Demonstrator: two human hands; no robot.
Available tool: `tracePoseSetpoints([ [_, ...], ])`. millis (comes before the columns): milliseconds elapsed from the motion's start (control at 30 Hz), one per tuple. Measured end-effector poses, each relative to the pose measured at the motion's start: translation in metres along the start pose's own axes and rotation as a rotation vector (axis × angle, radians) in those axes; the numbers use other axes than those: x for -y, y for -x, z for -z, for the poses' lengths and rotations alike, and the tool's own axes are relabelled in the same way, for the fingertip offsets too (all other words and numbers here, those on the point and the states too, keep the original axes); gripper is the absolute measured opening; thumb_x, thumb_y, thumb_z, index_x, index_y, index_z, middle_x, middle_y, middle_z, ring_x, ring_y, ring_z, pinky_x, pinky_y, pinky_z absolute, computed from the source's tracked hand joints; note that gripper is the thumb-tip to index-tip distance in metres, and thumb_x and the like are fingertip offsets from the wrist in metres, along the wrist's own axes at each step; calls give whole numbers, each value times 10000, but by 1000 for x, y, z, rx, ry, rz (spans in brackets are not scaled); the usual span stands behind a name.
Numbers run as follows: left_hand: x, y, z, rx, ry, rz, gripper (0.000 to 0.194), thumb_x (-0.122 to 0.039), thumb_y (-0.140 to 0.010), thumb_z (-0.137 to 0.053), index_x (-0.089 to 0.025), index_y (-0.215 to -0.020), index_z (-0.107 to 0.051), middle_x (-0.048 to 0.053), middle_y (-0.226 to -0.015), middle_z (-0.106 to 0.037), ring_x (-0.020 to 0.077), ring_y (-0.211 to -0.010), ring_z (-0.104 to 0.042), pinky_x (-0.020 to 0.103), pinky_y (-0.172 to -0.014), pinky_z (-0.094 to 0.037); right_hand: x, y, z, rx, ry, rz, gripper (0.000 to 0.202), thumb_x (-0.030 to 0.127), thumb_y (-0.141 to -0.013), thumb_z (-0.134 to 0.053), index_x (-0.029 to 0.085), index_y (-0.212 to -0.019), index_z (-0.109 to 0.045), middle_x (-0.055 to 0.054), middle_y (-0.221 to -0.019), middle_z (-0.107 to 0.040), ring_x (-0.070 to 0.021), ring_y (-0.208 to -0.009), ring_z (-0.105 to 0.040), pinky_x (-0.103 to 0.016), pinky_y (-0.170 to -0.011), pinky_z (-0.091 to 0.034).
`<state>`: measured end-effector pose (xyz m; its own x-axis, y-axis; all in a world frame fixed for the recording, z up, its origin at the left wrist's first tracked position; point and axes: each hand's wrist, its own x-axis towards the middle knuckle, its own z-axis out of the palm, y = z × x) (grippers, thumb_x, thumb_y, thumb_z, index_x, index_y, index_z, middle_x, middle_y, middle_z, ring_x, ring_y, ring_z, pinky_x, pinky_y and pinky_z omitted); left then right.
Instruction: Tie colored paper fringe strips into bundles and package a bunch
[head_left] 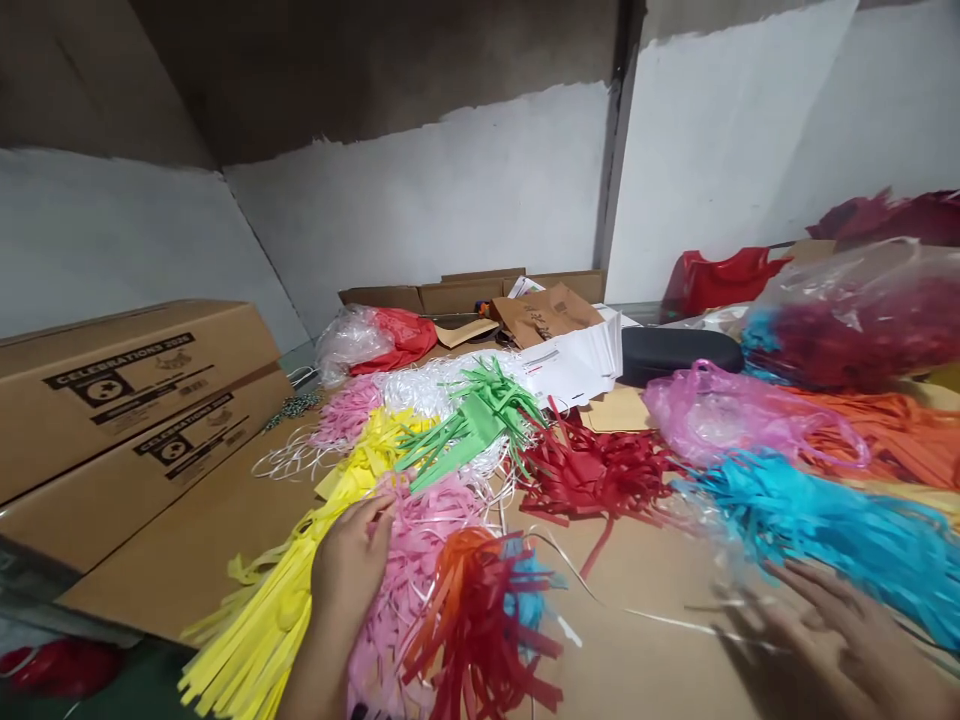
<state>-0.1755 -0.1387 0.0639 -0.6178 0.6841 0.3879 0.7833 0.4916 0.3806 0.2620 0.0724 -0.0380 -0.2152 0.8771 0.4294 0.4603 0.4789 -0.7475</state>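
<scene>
My left hand (349, 565) is at the edge of the pink fringed strips (442, 500), its fingers loosely bent, thumb apart from them. Yellow fringed strips (270, 610) lie beside and under that wrist. In front of it rests a tassel bunch of orange (454, 580), dark red (487, 650) and blue (525, 590) strips. From near this bunch a white string (660, 618) runs right towards my right hand (832, 630). That hand is blurred, with fingers stretched out low over the cardboard, near the blue fringe (825, 520); I see no firm grip on the string.
Green fringe (480, 425) and a red fringe pile (592, 465) lie further back. Behind them are white envelopes (574, 360), a black case (679, 352) and a pink plastic bag (720, 410). Printed cardboard boxes (142, 390) stand at left. Orange strips (892, 430) lie at right.
</scene>
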Motion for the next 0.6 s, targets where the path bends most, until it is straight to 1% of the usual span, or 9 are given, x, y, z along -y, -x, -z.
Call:
tracePoseSetpoints([
  [33,5,-4,-1,22,-6,-14,443,-362,-930,-358,-187,-1108,-724,104,-1160,-736,271,-1079,-668,433,-973,-512,13,2,-10,-3,23,-2,373,551,-763,-674,311,-1041,-738,-142,-1158,-673,-379,-1008,-654,-452,-704,-545],
  [100,6,-7,-11,106,-16,-74,378,-325,-914,-415,-221,-1093,-731,73,-1153,-744,245,-1085,-668,396,-1003,-491,44,4,-29,84,6,29,365,548,-806,-627,317,-1065,-737,-141,-1147,-682,-350,-993,-669,-432,-720,-566],
  [200,2,-9,-31,223,-56,-110,294,-225,-834,-551,-218,-1063,-736,90,-1155,-746,261,-1093,-671,419,-1005,-479,94,7,-51,296,-55,176,310,490,-889,-556,326,-1068,-748,-129,-1150,-697,-328,-1064,-656,-415,-837,-562],
  [267,4,-13,-39,251,-85,-77,359,-155,-781,-585,-174,-1117,-711,147,-1224,-711,302,-1148,-649,477,-1013,-466,128,7,-62,458,-72,290,309,437,-933,-529,322,-1142,-725,-116,-1187,-693,-307,-1101,-641,-417,-912,-534],
  [333,7,-18,-41,268,-87,-48,393,-134,-782,-567,-142,-1155,-692,179,-1257,-689,318,-1169,-640,495,-1016,-464,160,6,-78,624,-68,411,359,390,-949,-540,304,-1280,-650,-106,-1287,-653,-291,-1161,-607,-431,-986,-487],
  [400,6,-19,-37,287,-54,-59,357,-182,-838,-521,-158,-1146,-698,153,-1237,-706,294,-1148,-654,475,-1028,-463,185,4,-102,730,-40,547,500,375,-923,-595,265,-1407,-539,-123,-1437,-542,-312,-1282,-514,-482,-1086,-392],
  [433,4,-17,-34,303,-27,-81,340,-221,-859,-508,-179,-1131,-708,128,-1218,-719,278,-1135,-661,456,-1032,-466,193,4,-115,769,-8,618,569,406,-886,-650,246,-1418,-527,-140,-1473,-501,-341,-1320,-468,-530,-1126,-322],
  [500,1,-8,-25,356,34,-143,316,-316,-864,-534,-228,-1096,-730,75,-1167,-748,254,-1091,-684,411,-1012,-493,197,2,-138,874,53,726,501,439,-842,-710,205,-1281,-647,-161,-1327,-625,-354,-1249,-521,-557,-1141,-259],
  [600,12,6,-11,448,185,-171,333,-474,-853,-560,-288,-1046,-759,18,-1095,-777,233,-1023,-721,342,-934,-555,181,4,-152,970,-7,762,296,494,-861,-667,225,-939,-765,-90,-969,-751,-284,-1055,-625,-461,-1083,-342],
])
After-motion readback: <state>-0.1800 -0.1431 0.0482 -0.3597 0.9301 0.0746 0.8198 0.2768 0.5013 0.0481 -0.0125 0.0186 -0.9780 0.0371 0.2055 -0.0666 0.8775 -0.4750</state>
